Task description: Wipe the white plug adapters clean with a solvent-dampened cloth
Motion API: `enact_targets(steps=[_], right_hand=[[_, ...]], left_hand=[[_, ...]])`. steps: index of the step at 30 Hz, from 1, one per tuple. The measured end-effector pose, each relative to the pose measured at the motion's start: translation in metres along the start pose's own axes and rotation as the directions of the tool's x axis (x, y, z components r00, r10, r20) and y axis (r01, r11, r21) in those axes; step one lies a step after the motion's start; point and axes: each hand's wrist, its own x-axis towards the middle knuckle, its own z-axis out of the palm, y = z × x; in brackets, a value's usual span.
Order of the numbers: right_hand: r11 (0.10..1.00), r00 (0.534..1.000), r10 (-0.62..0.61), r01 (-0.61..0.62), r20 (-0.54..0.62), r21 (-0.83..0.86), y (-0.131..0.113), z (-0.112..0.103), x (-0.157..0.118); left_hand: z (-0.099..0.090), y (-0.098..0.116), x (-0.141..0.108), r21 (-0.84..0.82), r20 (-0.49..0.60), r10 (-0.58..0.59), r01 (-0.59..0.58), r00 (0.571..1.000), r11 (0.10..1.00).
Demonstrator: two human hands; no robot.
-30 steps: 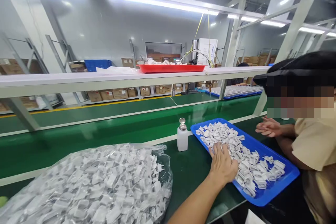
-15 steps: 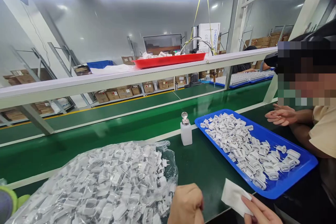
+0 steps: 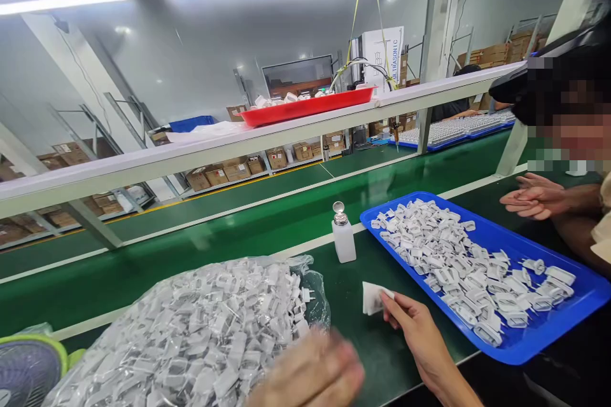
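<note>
My right hand (image 3: 417,331) pinches a small white wipe (image 3: 372,297) and holds it over the dark green bench, just below a white pump bottle (image 3: 344,241). My left hand (image 3: 310,374) is blurred at the bottom edge, against the near side of a clear plastic bag (image 3: 191,331) full of white plug parts. Whether the left hand holds anything cannot be made out. To the right of my right hand lies a blue tray (image 3: 529,351) with several loose white plug parts spread in it.
A co-worker sits at the right with both hands (image 3: 537,197) together beyond the blue tray. A green conveyor belt (image 3: 214,235) runs behind the bench. A red tray (image 3: 305,106) sits on the overhead shelf. A small fan (image 3: 28,369) shows at the bottom left.
My left hand left the blue tray and came back to the bag. My right hand entered with the white wipe and moved it up and left toward the bottle. The view tilted.
</note>
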Motion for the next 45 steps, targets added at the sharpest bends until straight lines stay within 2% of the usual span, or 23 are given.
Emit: enact_targets(steps=[3, 5, 7, 9, 11, 14, 17, 19, 22, 25, 27, 31, 35, 37, 40, 45], right_hand=[[0.999, 1.0, -0.005, 0.004, 0.012, 0.044, -0.005, 0.004, 0.005], [0.996, 0.999, 0.006, -0.01, 0.043, 0.094, -0.009, 0.007, 0.006], [0.988, 0.996, 0.026, -0.038, 0.081, 0.147, -0.011, 0.009, 0.007], [0.978, 0.993, 0.046, -0.067, 0.108, 0.196, -0.011, 0.011, 0.008], [0.969, 0.993, 0.063, -0.086, 0.104, 0.233, -0.011, 0.013, 0.012], [0.959, 0.996, 0.075, -0.086, 0.05, 0.271, -0.01, 0.015, 0.022], [0.954, 0.998, 0.07, -0.066, -0.004, 0.294, -0.012, 0.014, 0.032], [0.952, 0.998, 0.061, -0.051, -0.025, 0.303, -0.015, 0.011, 0.037], [0.948, 0.998, 0.045, -0.031, -0.038, 0.316, -0.021, 0.003, 0.038], [0.945, 0.998, 0.027, -0.007, -0.058, 0.326, -0.025, -0.006, 0.04], [0.945, 0.995, 0.018, 0.015, -0.097, 0.325, -0.027, -0.01, 0.044], [0.943, 0.983, -0.001, 0.063, -0.185, 0.328, -0.034, -0.014, 0.06], [0.931, 0.98, 0.033, 0.041, -0.196, 0.363, -0.048, -0.014, 0.077], [0.919, 0.983, 0.048, 0.026, -0.177, 0.393, -0.058, -0.013, 0.082], [0.896, 0.988, 0.054, 0.015, -0.141, 0.444, -0.073, -0.01, 0.084], [0.854, 0.988, 0.117, -0.046, -0.105, 0.519, -0.084, -0.003, 0.078]], left_hand=[[0.001, 0.009, 0.024, -0.228, -0.037, 0.044, -0.052, 0.998, 0.972], [0.003, 0.016, 0.043, -0.339, -0.108, -0.076, 0.035, 0.991, 0.94], [0.012, 0.023, 0.065, -0.377, -0.174, -0.24, 0.16, 0.955, 0.912], [0.031, 0.026, 0.09, -0.389, -0.173, -0.322, 0.236, 0.931, 0.891], [0.059, 0.023, 0.117, -0.404, -0.154, -0.414, 0.325, 0.897, 0.855], [0.107, 0.016, 0.153, -0.394, -0.207, -0.474, 0.371, 0.856, 0.841], [0.144, 0.014, 0.18, -0.363, -0.274, -0.47, 0.362, 0.839, 0.858], [0.16, 0.015, 0.191, -0.344, -0.302, -0.445, 0.339, 0.843, 0.876], [0.171, 0.017, 0.2, -0.318, -0.332, -0.407, 0.305, 0.851, 0.898], [0.173, 0.016, 0.204, -0.278, -0.344, -0.369, 0.282, 0.863, 0.918], [0.171, 0.016, 0.205, -0.232, -0.34, -0.311, 0.241, 0.888, 0.942], [0.16, 0.027, 0.202, -0.081, -0.32, -0.116, 0.095, 0.94, 0.992], [0.136, 0.044, 0.197, 0.122, -0.257, 0.128, -0.099, 0.958, 0.988], [0.121, 0.049, 0.195, 0.223, -0.191, 0.265, -0.221, 0.945, 0.949], [0.099, 0.052, 0.192, 0.356, -0.071, 0.436, -0.385, 0.897, 0.851], [0.075, 0.055, 0.191, 0.527, 0.08, 0.564, -0.515, 0.822, 0.675]])
